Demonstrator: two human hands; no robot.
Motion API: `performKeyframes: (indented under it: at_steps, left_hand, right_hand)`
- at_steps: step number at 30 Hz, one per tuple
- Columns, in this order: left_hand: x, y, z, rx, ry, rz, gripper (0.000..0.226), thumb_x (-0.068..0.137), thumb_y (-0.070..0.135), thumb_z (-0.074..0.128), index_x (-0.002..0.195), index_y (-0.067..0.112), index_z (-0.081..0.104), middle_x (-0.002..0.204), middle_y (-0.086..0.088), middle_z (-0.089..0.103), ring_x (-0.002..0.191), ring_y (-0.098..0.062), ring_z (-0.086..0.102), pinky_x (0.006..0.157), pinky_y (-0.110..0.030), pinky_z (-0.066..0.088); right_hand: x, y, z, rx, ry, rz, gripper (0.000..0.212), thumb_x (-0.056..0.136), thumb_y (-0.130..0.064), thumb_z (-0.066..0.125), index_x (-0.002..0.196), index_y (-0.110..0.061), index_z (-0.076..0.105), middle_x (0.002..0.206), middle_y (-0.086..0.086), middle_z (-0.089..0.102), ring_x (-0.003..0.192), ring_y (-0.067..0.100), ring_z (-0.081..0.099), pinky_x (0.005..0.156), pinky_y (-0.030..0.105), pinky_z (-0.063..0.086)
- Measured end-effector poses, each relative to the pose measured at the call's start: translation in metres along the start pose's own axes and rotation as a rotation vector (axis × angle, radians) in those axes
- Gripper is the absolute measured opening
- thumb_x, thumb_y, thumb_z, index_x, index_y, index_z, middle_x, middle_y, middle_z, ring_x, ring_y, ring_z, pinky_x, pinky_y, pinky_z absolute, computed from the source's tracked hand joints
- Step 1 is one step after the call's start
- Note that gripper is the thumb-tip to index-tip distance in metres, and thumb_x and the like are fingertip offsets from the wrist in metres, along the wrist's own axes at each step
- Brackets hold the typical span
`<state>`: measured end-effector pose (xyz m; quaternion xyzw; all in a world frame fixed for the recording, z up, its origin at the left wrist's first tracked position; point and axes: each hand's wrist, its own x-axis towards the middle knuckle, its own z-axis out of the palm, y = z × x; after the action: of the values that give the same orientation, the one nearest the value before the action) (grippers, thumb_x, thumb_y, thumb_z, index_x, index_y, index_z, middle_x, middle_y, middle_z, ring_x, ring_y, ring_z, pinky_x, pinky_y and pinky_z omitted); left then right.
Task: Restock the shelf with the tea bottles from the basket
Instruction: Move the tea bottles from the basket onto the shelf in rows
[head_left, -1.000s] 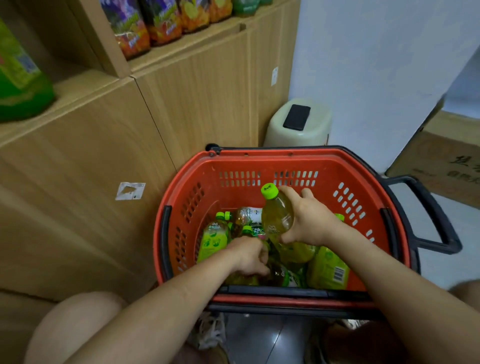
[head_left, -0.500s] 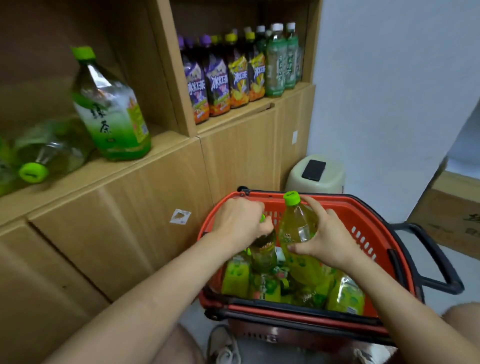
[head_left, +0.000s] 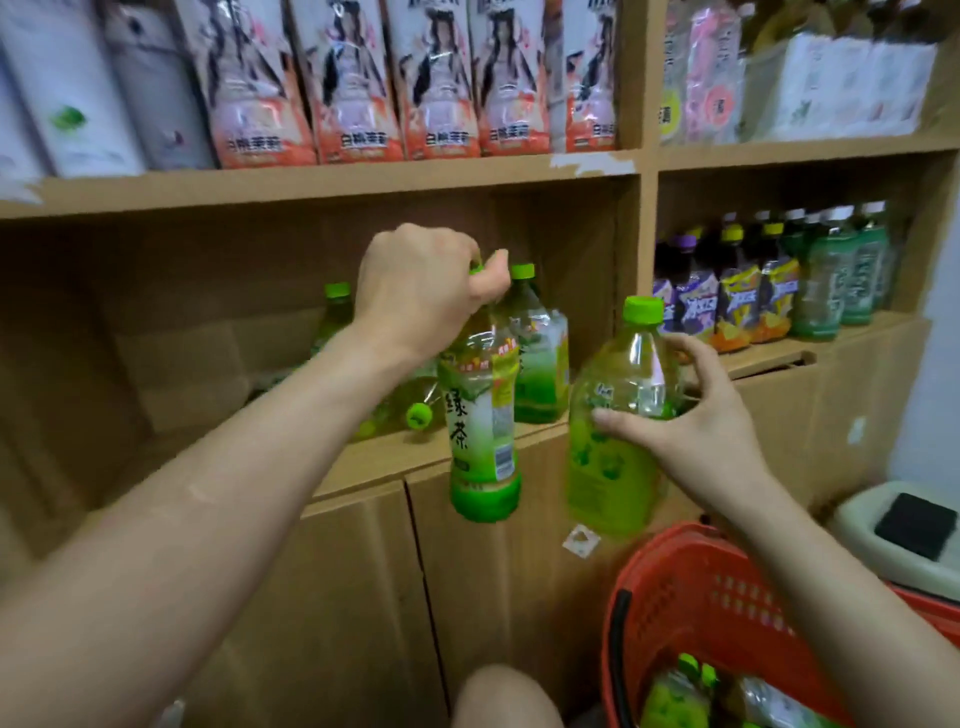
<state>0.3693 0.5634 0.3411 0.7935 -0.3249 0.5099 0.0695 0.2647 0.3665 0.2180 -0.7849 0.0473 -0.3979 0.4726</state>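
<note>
The left hand (head_left: 421, 291) grips a green tea bottle (head_left: 483, 415) by its cap, the fingers (head_left: 491, 270) curled tight around the top so that only a sliver of green cap shows. The bottle hangs upright in front of the wooden shelf (head_left: 395, 457), its base below the level of the shelf edge and clear of the board.

The right hand (head_left: 691, 415) holds a second tea bottle (head_left: 618, 415) by its shoulder, thumb at the front and the other fingers wrapped round the far side, pinching the clear upper part just under the green cap. This bottle is upright too, just right of the first, and its lower half is blurred.

On the shelf behind them one tea bottle (head_left: 537, 353) stands near the right wall of the compartment, another (head_left: 335, 312) stands further left and back, and one (head_left: 410, 410) lies on its side with its cap towards the front edge.

At the lower right is the red basket (head_left: 691, 582), with more green-capped bottles (head_left: 675, 696) inside it. The compartment to the right holds a row of purple, yellow and green drink bottles (head_left: 769, 291). The shelf above carries pink and white packages (head_left: 353, 83). A pale bin (head_left: 883, 551) with a dark lid flap sits beyond the basket.
</note>
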Motion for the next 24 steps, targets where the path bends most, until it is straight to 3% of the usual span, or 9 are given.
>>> performKeyframes:
  at_steps: [4,8,11,15,19,22,24]
  left_hand:
    - [0.007,-0.046,0.006,0.113,-0.045,-0.08,0.05,0.089,0.049,0.038,0.067,0.011,0.064,0.057,-0.008,0.055,0.064,-0.034,0.058,0.054,-0.033,0.035]
    - [0.004,-0.073,0.029,0.168,-0.13,-0.17,0.048,0.092,0.049,0.04,0.073,0.013,0.064,0.067,-0.012,0.061,0.072,-0.038,0.061,0.055,-0.033,0.035]
    - [-0.007,-0.088,0.047,0.133,-0.155,-0.253,0.05,0.094,0.052,0.037,0.083,0.014,0.067,0.078,-0.011,0.066,0.08,-0.037,0.062,0.058,-0.035,0.04]
    - [-0.023,-0.099,0.061,-0.221,-0.156,-0.465,0.043,0.09,0.055,0.046,0.111,0.02,0.056,0.104,-0.005,0.064,0.1,-0.029,0.058,0.073,-0.035,0.044]
    - [-0.057,-0.088,0.062,-0.646,-0.28,-0.733,0.085,0.075,0.051,0.071,0.141,0.023,0.024,0.13,0.001,0.05,0.116,-0.021,0.05,0.098,-0.034,0.04]
    - [-0.099,-0.079,0.072,-0.781,-0.352,-0.797,0.104,0.067,0.036,0.081,0.145,0.029,0.011,0.135,0.003,0.047,0.118,-0.019,0.05,0.101,-0.031,0.038]
    - [-0.12,-0.073,0.08,-0.812,-0.384,-0.848,0.1,0.067,0.032,0.083,0.144,0.026,0.019,0.133,0.003,0.05,0.116,-0.018,0.05,0.095,-0.025,0.037]
  right_hand:
    - [0.026,-0.026,0.055,0.085,-0.06,-0.054,0.087,0.05,-0.035,0.09,0.124,-0.035,0.045,0.106,-0.02,0.059,0.093,-0.008,0.058,0.087,0.029,0.052]
    - [0.037,-0.03,0.104,0.053,-0.107,-0.07,0.089,0.052,-0.04,0.089,0.128,-0.035,0.043,0.118,-0.013,0.057,0.11,0.01,0.056,0.093,0.029,0.046]
    - [0.041,-0.027,0.132,-0.015,-0.102,-0.057,0.09,0.055,-0.042,0.087,0.132,-0.034,0.041,0.122,-0.009,0.054,0.109,0.007,0.047,0.089,0.023,0.038]
    - [0.048,-0.022,0.157,-0.129,-0.052,-0.078,0.092,0.063,-0.051,0.08,0.14,-0.027,0.035,0.137,0.001,0.049,0.123,0.016,0.046,0.096,0.028,0.039]
    - [0.049,-0.02,0.172,-0.377,-0.041,-0.109,0.092,0.074,-0.055,0.068,0.146,-0.02,0.022,0.143,0.012,0.035,0.129,0.029,0.04,0.097,0.039,0.043]
    - [0.047,-0.02,0.179,-0.493,-0.031,-0.091,0.093,0.078,-0.059,0.061,0.148,-0.019,0.014,0.145,0.015,0.028,0.131,0.034,0.033,0.097,0.043,0.042]
    - [0.044,-0.021,0.178,-0.54,-0.082,-0.054,0.095,0.08,-0.061,0.057,0.149,-0.022,0.004,0.149,0.015,0.021,0.133,0.035,0.029,0.098,0.045,0.041]
